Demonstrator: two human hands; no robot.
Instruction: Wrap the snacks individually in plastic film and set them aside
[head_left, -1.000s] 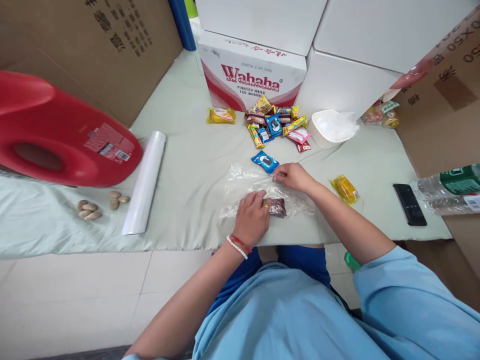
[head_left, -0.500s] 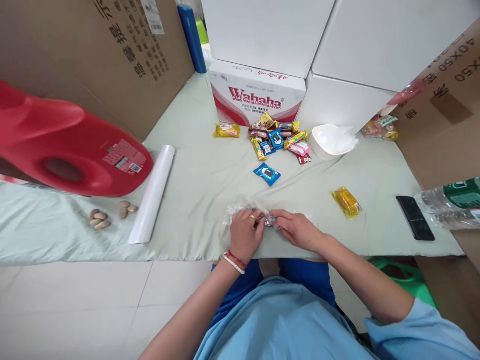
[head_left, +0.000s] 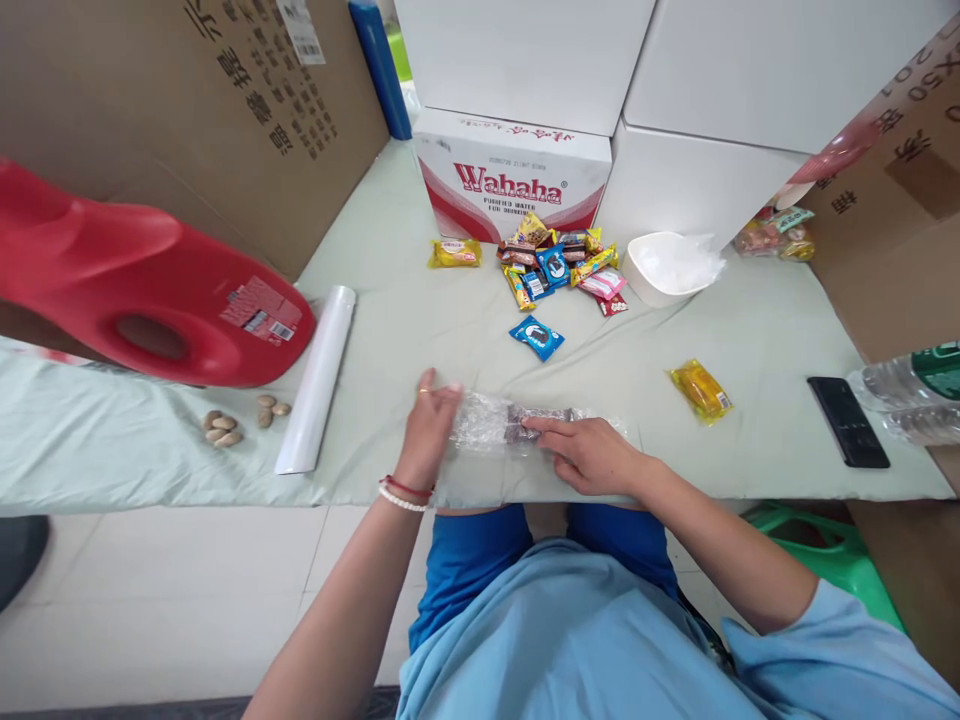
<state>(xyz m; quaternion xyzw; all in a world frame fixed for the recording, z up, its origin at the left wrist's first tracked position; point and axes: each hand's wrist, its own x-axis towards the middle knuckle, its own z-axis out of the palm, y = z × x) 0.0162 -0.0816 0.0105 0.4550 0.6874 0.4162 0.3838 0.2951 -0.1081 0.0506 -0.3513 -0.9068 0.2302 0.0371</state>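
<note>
A strip of clear plastic film (head_left: 480, 422) lies crinkled near the table's front edge. A small dark packet (head_left: 538, 416), its contents unreadable, rests on or inside the film's middle. My left hand (head_left: 429, 430) is at the film's left end, the edge apparently gripped between thumb and fingers. On the packet lie the stretched index and middle fingers of my right hand (head_left: 596, 455), with the other fingers curled loosely below. Beyond my hands is a blue candy packet (head_left: 537, 337), and to the right a yellow wrapped snack (head_left: 701, 390).
Farther back are a pile of wrapped candies (head_left: 555, 265), another yellow snack (head_left: 455, 253) and a white bowl (head_left: 652, 285) with plastic in it. Left stand a white roll (head_left: 319, 385), brown nuts (head_left: 223, 428) and a red jug (head_left: 202, 345). A phone (head_left: 849, 422) lies right.
My left hand has moved left from the packet to the film's end, uncovering the packet and the flattened film. My right hand stays at the packet. The view has shifted slightly.
</note>
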